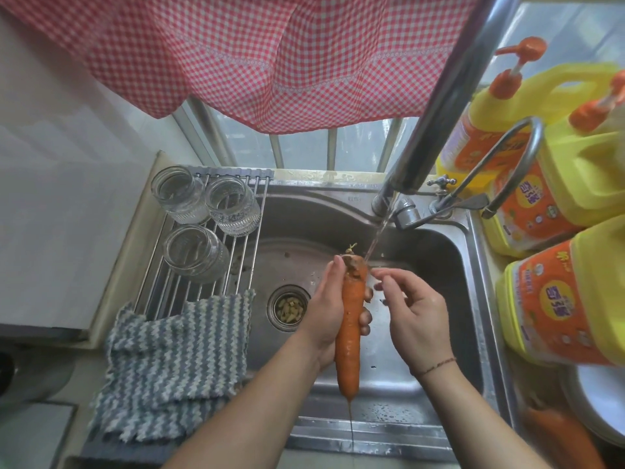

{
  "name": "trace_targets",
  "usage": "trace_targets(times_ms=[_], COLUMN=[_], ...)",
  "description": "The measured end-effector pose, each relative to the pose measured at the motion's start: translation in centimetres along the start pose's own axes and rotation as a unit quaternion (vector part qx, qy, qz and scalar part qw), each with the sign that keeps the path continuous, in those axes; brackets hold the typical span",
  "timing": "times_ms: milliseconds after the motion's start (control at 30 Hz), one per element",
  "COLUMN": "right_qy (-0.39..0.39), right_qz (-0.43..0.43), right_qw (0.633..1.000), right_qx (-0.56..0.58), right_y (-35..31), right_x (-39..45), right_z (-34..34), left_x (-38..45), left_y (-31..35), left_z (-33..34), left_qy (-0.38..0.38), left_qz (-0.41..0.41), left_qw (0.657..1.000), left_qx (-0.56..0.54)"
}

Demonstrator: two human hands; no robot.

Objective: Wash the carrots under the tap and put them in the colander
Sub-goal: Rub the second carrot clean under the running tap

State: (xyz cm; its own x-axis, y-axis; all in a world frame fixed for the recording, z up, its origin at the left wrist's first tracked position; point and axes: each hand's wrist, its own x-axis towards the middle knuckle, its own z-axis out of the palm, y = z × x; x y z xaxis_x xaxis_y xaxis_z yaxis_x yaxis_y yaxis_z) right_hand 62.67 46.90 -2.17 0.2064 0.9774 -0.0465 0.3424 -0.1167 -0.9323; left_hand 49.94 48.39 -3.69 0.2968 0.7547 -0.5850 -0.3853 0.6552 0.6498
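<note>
A long orange carrot [351, 330] stands nearly upright over the steel sink [449, 265], its stem end up under a thin stream of water from the tap [439, 106]. My left hand [329, 309] grips the carrot around its upper half, fingers curled behind it. My right hand [411, 313] is just right of the carrot top, fingers loosely bent, its fingertips in the water beside the carrot's crown. More carrots [561, 434] lie blurred at the lower right beside a white rim [595, 394], perhaps the colander.
A roll-up rack [243, 252] over the sink's left side holds three glass jars [196, 253] and a striped cloth [176, 360]. Yellow detergent bottles [554, 184] crowd the right counter. A second thin faucet [507, 157] arches at right. The drain strainer [289, 308] holds scraps. A checked curtain [253, 52] hangs above.
</note>
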Motion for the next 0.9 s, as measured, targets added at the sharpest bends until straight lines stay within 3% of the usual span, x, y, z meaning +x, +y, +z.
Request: trace_targets(times_ms=[200,300,400,533,900], right_qy=[0.031,-0.028,-0.053,-0.049,-0.109], right_qz=[-0.082,-0.041,-0.061,-0.074,-0.048], right_qw=[0.986,0.991,0.983,0.99,0.98], right_qx=[-0.14,-0.124,-0.166,-0.112,-0.157], right_y=[-1.5,-2.7,-3.5,-3.8,-4.1], right_x=[0.4,1.5,1.9,1.9,3.6], right_z=[-0.4,0.3,0.5,0.3,-0.6], left_x=[0.1,-0.7,-1.3,-1.5,-1.6], left_y=[-0.1,0.8,1.3,1.6,2.3], left_z=[1.8,2.5,2.8,2.2,2.4], left_qy=[0.016,0.006,0.023,0.061,0.07], left_qz=[0.0,-0.003,0.013,0.03,0.034], left_qw=[0.997,0.991,0.985,0.991,0.996], left_qx=[-0.081,-0.134,-0.171,-0.119,-0.035])
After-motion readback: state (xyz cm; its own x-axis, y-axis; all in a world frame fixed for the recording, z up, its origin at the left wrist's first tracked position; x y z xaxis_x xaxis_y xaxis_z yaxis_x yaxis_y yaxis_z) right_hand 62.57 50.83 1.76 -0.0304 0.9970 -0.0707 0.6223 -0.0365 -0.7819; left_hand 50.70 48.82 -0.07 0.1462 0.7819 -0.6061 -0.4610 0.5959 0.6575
